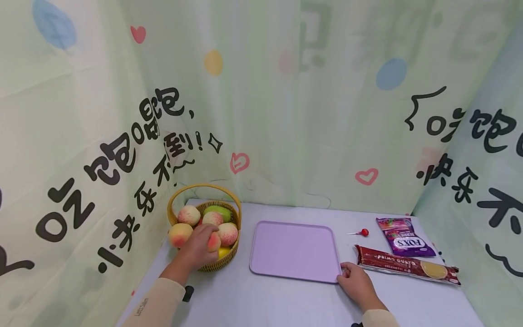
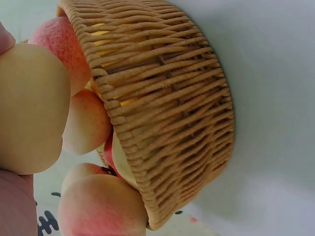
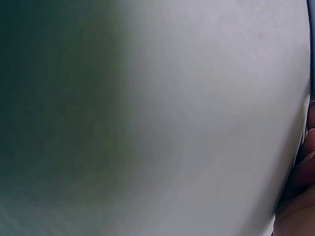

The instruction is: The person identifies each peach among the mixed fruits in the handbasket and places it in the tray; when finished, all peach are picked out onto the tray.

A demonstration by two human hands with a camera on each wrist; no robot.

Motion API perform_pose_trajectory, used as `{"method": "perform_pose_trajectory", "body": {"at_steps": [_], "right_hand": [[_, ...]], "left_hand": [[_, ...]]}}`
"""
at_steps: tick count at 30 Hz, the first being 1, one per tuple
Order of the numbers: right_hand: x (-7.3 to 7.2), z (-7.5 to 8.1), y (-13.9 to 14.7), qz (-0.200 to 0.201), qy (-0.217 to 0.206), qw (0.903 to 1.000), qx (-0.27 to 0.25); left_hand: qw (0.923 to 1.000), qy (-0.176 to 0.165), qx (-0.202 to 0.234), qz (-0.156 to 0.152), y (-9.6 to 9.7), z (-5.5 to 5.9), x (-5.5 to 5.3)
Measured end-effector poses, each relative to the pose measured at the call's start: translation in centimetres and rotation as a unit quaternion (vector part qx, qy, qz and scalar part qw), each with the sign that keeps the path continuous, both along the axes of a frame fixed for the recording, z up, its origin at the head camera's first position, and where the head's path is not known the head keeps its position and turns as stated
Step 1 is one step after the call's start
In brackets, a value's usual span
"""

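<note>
In the head view my left hand (image 1: 198, 250) is over the front of a wicker basket (image 1: 212, 265) and grips a peach (image 1: 214, 242). The left wrist view shows that peach (image 2: 32, 110) between the fingers and thumb, beside the basket's rim (image 2: 113, 98). Several other peaches (image 1: 189, 215), a green fruit (image 1: 220, 212) and a yellow fruit (image 1: 223, 252) fill the basket. My right hand (image 1: 357, 284) pinches the near right corner of a flat purple tray (image 1: 294, 252). In the right wrist view only its fingers (image 3: 307, 167) show, at the right edge.
Right of the tray lie a red lollipop (image 1: 364, 232), a purple FOX'S bag (image 1: 404, 238) and a long dark red spaghetti packet (image 1: 408, 265). The basket's tall handle (image 1: 204, 185) arches over the fruit. A printed curtain (image 1: 286, 113) surrounds the white table (image 1: 286, 302) on the back and sides.
</note>
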State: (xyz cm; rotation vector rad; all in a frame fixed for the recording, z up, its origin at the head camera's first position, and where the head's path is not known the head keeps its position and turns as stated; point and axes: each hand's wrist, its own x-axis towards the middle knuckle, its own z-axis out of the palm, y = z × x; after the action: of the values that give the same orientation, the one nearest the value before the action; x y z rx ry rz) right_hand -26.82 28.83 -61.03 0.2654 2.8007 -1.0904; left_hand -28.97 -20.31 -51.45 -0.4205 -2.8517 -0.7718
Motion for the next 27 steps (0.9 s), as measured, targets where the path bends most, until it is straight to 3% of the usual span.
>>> {"method": "perform_pose_trajectory", "body": {"at_steps": [13,19,27], "right_hand": [[-0.2,0.0,0.0,0.001,-0.002,1.0,0.005],[-0.3,-0.1,0.2,0.002,-0.002,1.0,0.008],[-0.3,-0.3,0.2,0.002,0.0,1.0,0.007]], "left_hand": [[0.9992,0.03,-0.006,-0.023,1.4,1.0,0.3],[0.9967,0.066,-0.006,-0.046,2.4,1.7,0.4],[0.9945,0.064,0.018,-0.081,3.7,2.2,0.3]]}}
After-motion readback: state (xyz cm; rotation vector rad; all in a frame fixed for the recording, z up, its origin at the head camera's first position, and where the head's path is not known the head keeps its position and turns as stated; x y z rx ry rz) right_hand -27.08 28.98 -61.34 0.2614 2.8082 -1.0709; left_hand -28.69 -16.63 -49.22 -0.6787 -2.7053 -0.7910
